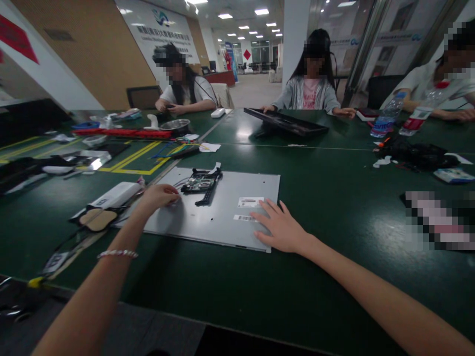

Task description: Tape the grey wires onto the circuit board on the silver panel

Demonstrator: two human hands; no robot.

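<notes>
A flat silver-grey panel (222, 230) lies on the green table, with white barcode labels (251, 201) on its right side. On the panel's upper middle rests a circuit board in a black plastic frame (202, 183). Over the panel's left part is my left hand (163, 196), its fingers closed in a pinch; what they hold, if anything, is hidden. Thin dark cables (181, 182) run from the board towards that hand. My right hand (278, 225) lies with fingers spread across the panel's right edge, touching the labels.
A white box-shaped device (117, 194) and a tan oval pad (97, 218) sit left of the panel. Across the table (334, 198), a person touches a tilted black screen (287, 122). Bottles (388, 116) and tangled black parts (419, 153) stand at the right; a metal bowl (176, 126) is further back.
</notes>
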